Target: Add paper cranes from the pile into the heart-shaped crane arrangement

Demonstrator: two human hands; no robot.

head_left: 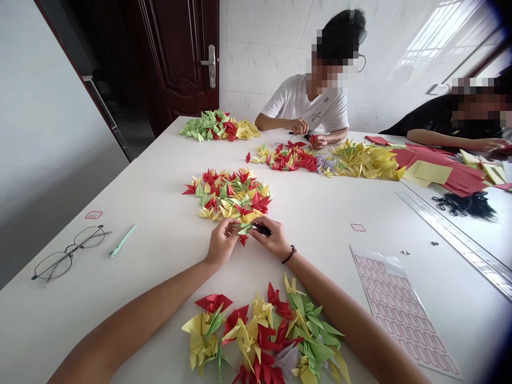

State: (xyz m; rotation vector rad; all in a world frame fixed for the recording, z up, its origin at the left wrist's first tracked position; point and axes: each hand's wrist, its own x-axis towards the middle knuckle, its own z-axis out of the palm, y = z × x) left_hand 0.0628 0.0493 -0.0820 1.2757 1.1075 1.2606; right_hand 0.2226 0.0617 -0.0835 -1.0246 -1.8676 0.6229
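Observation:
My left hand (221, 242) has its thumb and fingers pinched on a light green folded paper crane (244, 228). On the other side of the crane, my right hand (276, 241) is closed around a small black object (262, 229), mostly covered by my fingers, so its kind does not show. The object's front end is close to the crane; whether they touch I cannot tell. Just beyond my hands lies a heap of red, yellow and green paper cranes (228, 192). A second mixed pile of cranes (256, 338) is on the table between my forearms.
Eyeglasses (72, 250) and a mint-green slim tool (122, 241) lie at left. At right are a label sheet (404, 314), a clear ruler (456, 242) and a black thread bundle (466, 204). Across the white table (160, 176), a person in white (308, 104) handles red paper beside more cranes.

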